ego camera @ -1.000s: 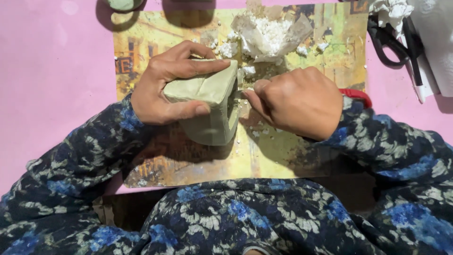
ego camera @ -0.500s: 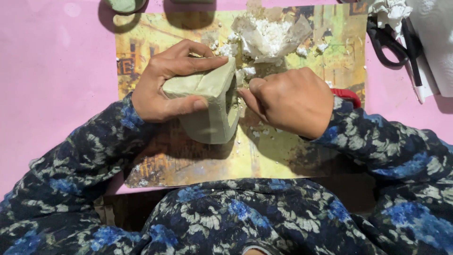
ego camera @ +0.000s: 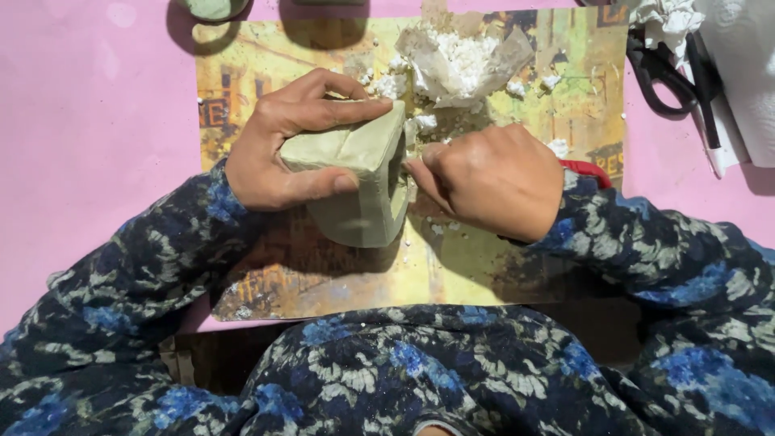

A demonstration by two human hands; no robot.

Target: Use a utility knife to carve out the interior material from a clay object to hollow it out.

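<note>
The pink desk (ego camera: 89, 145) fills the view, and the person's dark floral sleeves (ego camera: 145, 282) come up from the bottom edge. A printed mat (ego camera: 266, 73) in yellow and brown lies on the desk in front of the person and carries the work. Near the middle of the mat stands a grey-green clay block (ego camera: 363, 186), house-like, with a sloped top and a cut-out opening in its right face.

The left hand (ego camera: 282, 145) is closed around the block from the left, fingers curled over the sloped top and thumb pressed along the near side, so the block is held steady and slightly tilted on the mat. The right hand (ego camera: 492, 178) is curled narrow just beside the block's right face, thumb and forefinger pinched together at the edge of the opening; whether they grip a small tool there cannot be told. A bit of red (ego camera: 589, 171) shows behind the right wrist.

At the mat's top lies a crumpled clear wrap (ego camera: 464, 60) heaped with white crumbs (ego camera: 404, 81), which are scattered nearby too. Well apart, at the upper right on the desk, lie black scissors (ego camera: 658, 73) beside white paper (ego camera: 743, 73). A greenish round piece (ego camera: 211, 8) sits cut off at the top edge.
</note>
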